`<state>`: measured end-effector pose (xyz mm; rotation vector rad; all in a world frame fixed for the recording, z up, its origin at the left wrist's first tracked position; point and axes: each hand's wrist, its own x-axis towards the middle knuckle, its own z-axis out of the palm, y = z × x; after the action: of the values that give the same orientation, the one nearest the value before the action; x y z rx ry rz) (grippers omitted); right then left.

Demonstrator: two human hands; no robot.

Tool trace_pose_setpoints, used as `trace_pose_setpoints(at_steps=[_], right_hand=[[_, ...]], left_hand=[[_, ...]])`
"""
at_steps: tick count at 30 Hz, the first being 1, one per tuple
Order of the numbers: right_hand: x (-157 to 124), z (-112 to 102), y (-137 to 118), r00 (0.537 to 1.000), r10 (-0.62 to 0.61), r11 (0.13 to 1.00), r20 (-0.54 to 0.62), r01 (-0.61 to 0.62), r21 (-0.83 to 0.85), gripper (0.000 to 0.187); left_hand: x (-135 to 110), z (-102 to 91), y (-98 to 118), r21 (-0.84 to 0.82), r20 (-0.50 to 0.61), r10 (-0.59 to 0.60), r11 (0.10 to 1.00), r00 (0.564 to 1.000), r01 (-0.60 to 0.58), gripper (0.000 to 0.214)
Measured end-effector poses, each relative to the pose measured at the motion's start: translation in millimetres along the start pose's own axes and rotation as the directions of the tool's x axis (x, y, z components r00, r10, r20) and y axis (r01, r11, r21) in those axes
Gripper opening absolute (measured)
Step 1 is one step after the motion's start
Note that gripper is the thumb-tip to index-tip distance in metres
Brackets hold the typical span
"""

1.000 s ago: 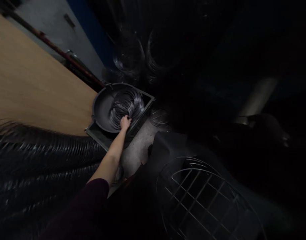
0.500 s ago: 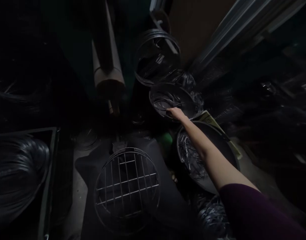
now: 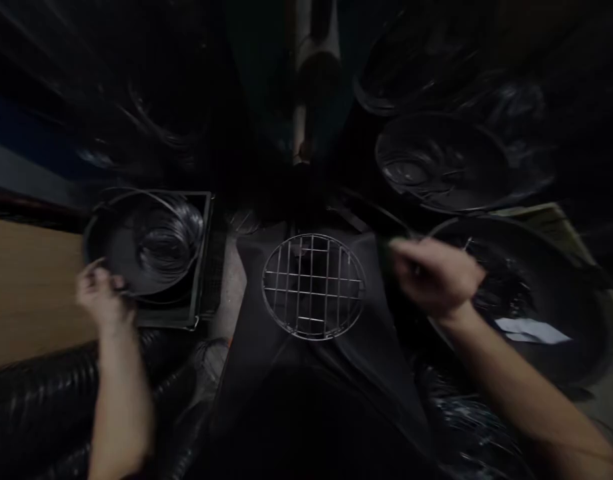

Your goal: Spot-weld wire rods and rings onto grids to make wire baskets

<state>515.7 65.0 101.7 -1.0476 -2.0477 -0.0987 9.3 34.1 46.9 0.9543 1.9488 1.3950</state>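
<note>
A round wire grid [image 3: 313, 287] lies on dark cloth over my lap, in the middle. My left hand [image 3: 100, 293] is closed at the near rim of a dark bowl [image 3: 117, 250] that holds a coil of thin wire rings [image 3: 169, 240]; it seems to pinch one thin ring. My right hand [image 3: 433, 275] is blurred by motion beside a large dark basin [image 3: 561, 313] on the right; its fingers are curled round what looks like a thin wire.
Another dark bowl with wire pieces [image 3: 443, 163] stands at the back right. A wooden board [image 3: 26, 293] lies at the left, with black corrugated hose [image 3: 41, 393] below it. A pole [image 3: 306, 80] rises at the back centre. The scene is very dark.
The view swung back to centre. My right hand pulled back from the far bowl to beside the grid. My left hand came away from the wire coil to the bowl's near rim.
</note>
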Motion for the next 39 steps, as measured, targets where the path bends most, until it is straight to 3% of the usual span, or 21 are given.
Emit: trace_pose_setpoints(at_steps=[1,3,6,8,11,13,14,15,16,18,19,21,23,25,28,31,33,36,39], right_hand=[[-7,6,-29,0.991,-0.131,0.989,0.029,0.129,0.069,0.019],[-18,22,-77,0.942,-0.323,0.939,0.096,0.306,0.158,0.018],[-32,39,-112,0.895,-0.392,0.918,0.216,0.363,0.162,0.020],[-45,37,-115,0.905,-0.324,0.945,0.275,0.296,0.137,0.020],[-74,19,-108,0.948,-0.181,0.979,0.262,0.149,0.138,0.015],[-93,8,-102,0.979,0.080,0.990,0.189,-0.100,0.102,0.015],[-100,5,-99,0.948,0.279,0.952,0.153,-0.294,0.087,0.016],[-105,4,-96,0.864,0.485,0.863,0.136,-0.498,0.085,0.019],[-109,5,-93,0.738,0.658,0.734,0.146,-0.673,0.090,0.025],[-111,12,-86,0.497,0.835,0.490,0.236,-0.867,0.091,0.039],[-111,17,-82,0.426,0.858,0.420,0.287,-0.903,0.087,0.045],[-110,26,-75,0.353,0.867,0.347,0.351,-0.934,0.083,0.053],[-110,33,-69,0.322,0.872,0.304,0.370,-0.947,0.106,0.056],[-112,36,-66,0.332,0.872,0.303,0.361,-0.943,0.137,0.054],[-114,38,-65,0.373,0.857,0.333,0.356,-0.927,0.171,0.051],[-117,37,-65,0.366,0.844,0.335,0.392,-0.931,0.148,0.051],[-120,38,-64,0.357,0.833,0.354,0.422,-0.931,0.090,0.052],[-128,41,-65,0.371,0.822,0.396,0.433,-0.917,0.033,0.054],[-137,45,-75,0.423,0.849,0.448,0.317,-0.894,-0.004,0.052]], left_hand=[[-8,-2.2,-1,-0.070,-0.043,0.027,0.997,0.999,-0.030,0.023],[-19,16.6,-1,-0.225,-0.016,0.081,0.971,0.997,-0.082,0.026],[-30,74.4,7,-0.347,0.235,0.134,0.937,0.963,-0.046,0.033],[-36,112.5,12,-0.345,0.411,0.160,0.938,0.898,-0.010,0.034],[-41,156.0,13,-0.267,0.633,0.181,0.964,0.752,-0.007,0.033],[-42,175.9,11,-0.204,0.727,0.190,0.977,0.660,-0.057,0.035],[-42,183.3,9,-0.169,0.764,0.191,0.981,0.616,-0.094,0.037],[-42,188.8,9,-0.139,0.794,0.188,0.982,0.578,-0.129,0.040],[-43,192.7,9,-0.109,0.822,0.178,0.981,0.540,-0.157,0.042],[-43,195.8,9,-0.068,0.867,0.150,0.980,0.475,-0.185,0.047],[-42,195.6,10,-0.058,0.884,0.138,0.980,0.448,-0.188,0.049],[-40,193.6,12,-0.048,0.907,0.127,0.978,0.403,-0.201,0.052],[-35,191.5,13,-0.042,0.918,0.136,0.967,0.372,-0.249,0.052],[-32,190.6,14,-0.025,0.921,0.152,0.942,0.360,-0.334,0.050],[-31,190.9,12,0.006,0.906,0.194,0.883,0.377,-0.469,0.045],[-36,192.5,3,0.006,0.884,0.246,0.844,0.398,-0.536,0.044],[-41,194.6,-6,0.003,0.855,0.277,0.843,0.438,-0.539,0.043],[-49,199.6,-23,-0.003,0.790,0.296,0.877,0.537,-0.481,0.042],[-55,204.4,-33,-0.005,0.759,0.263,0.917,0.596,-0.398,0.042]])
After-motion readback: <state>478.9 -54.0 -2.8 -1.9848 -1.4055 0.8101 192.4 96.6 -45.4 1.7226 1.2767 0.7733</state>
